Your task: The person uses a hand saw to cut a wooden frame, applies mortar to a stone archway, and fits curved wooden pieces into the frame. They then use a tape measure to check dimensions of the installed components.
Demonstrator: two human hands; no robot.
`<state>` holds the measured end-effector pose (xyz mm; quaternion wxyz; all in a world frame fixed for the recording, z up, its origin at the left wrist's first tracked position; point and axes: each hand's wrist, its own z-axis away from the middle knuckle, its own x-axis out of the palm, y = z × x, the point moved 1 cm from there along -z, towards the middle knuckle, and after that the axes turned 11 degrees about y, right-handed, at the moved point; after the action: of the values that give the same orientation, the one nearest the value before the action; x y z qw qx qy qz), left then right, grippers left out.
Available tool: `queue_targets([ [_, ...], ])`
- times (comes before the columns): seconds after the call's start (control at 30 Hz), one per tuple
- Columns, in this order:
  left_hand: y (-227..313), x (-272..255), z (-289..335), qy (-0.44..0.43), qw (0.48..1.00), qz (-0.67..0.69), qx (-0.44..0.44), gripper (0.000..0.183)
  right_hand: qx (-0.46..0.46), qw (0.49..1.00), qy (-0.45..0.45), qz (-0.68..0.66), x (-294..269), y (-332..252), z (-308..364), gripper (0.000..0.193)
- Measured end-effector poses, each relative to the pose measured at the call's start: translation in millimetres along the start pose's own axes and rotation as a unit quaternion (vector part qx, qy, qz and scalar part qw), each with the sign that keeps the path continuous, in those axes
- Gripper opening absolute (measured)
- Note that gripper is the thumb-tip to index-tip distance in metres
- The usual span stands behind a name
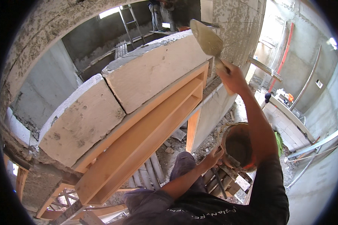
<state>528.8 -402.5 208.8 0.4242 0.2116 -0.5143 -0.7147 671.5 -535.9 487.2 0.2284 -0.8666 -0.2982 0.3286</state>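
My right hand [231, 77] is raised at the right end of the block course, closed round the handle of a pointed trowel [207, 38]. The trowel's blade tilts up and to the left in front of the wall, with a greyish film on it. Lower down, my left hand [215, 156] grips the side of a round bucket [237, 131] at its rim. The bucket is dark inside, and how much it holds is hard to tell. Two pale blocks, the left block [80, 120] and the right block [157, 71], sit side by side above a wooden frame [146, 140], with a dark joint between them.
A rough rendered wall [234, 33] rises behind the trowel. Beyond the blocks stand a ladder [131, 24] and another person [156, 17]. Planks [150, 170] and rubble lie below the frame. At the right are a low block wall [289, 125] and a red pole [286, 52].
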Motion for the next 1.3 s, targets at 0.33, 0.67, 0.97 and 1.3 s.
queue_targets([
  [0.33, -92, -116, 61, 0.117, 0.985, 0.025, 0.126, 0.072, -0.099, 0.941, -0.075, 0.314, -6, -27, -14, 0.056],
  [0.67, -101, -163, 129, 0.252, 0.962, 0.090, 0.049, 0.057, -0.110, 0.933, -0.102, 0.328, -19, -62, -83, 0.032],
  [0.97, -131, -168, 146, 0.298, 0.946, 0.122, 0.025, 0.054, -0.152, 0.909, -0.116, 0.370, 3, -120, -26, 0.035],
  [1.3, -122, -181, 151, 0.347, 0.926, 0.139, 0.055, 0.046, -0.122, 0.916, -0.089, 0.372, 20, -104, -23, 0.040],
])
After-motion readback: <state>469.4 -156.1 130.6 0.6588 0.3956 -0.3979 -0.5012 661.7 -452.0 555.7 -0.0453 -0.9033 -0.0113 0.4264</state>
